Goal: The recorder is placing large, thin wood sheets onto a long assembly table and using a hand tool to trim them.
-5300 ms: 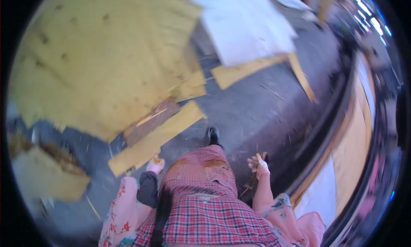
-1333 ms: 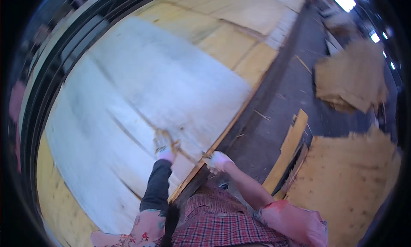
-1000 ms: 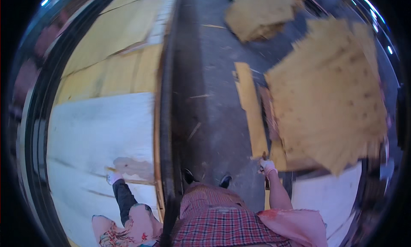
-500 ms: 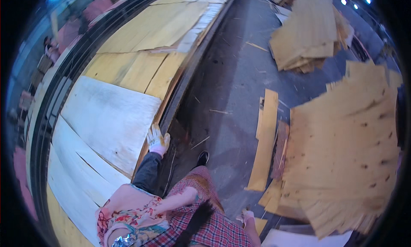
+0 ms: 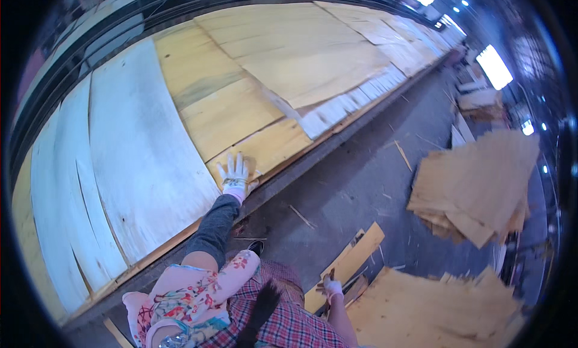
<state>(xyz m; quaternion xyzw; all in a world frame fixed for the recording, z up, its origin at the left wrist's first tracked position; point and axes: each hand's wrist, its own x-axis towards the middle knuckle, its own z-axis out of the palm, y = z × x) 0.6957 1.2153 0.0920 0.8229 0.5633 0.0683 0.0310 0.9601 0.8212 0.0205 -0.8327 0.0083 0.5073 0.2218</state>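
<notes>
My left hand (image 5: 235, 174), in a white work glove stained yellowish, lies with fingers spread on a yellow wood veneer sheet (image 5: 263, 145) near the edge of a long veneer-covered bench. Beside it, a pale whitish veneer sheet (image 5: 141, 149) covers the nearer part. My right hand (image 5: 331, 286), also gloved, hangs low on the right with its fingers apart. It appears over a narrow veneer strip (image 5: 359, 251) on the floor; whether it touches the strip I cannot tell. To the right of that hand lies a wide stack of veneer sheets (image 5: 421, 312).
Another ragged veneer pile (image 5: 475, 182) sits on the dark floor (image 5: 337, 179) further off. Thin wood slivers (image 5: 301, 216) are scattered there. Dark rails (image 5: 150, 16) run along the bench's far side. More sheets (image 5: 301, 47) continue along the bench.
The view has swung right along the bench. My left hand has moved from the pale sheet's edge onto the yellow sheet. My right hand has come forward to the narrow strip.
</notes>
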